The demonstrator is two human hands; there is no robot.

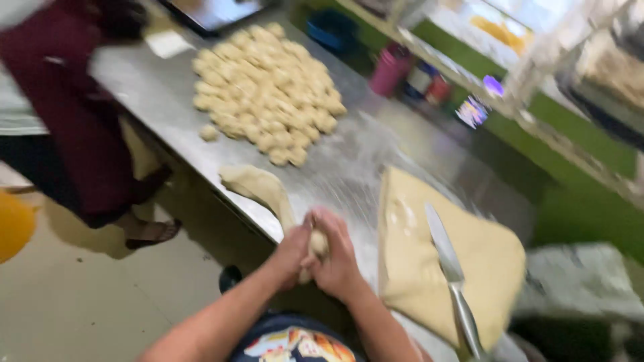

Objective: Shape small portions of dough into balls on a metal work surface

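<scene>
Pinching one end of a dough rope (265, 191) at the counter's (161, 94) near edge: left hand (292, 251) and right hand (339, 258), both clamped together on it. The rope's long axis runs away leftward along that edge. Beside, right: flat dough slab (483, 261) bearing a knife (449, 268). Far end: heaped dough pieces (268, 87).

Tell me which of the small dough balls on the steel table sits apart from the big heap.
The lone dough ball at the heap's lower left, near the table edge. Bare steel separates it from the rest, which lie packed together.
</scene>
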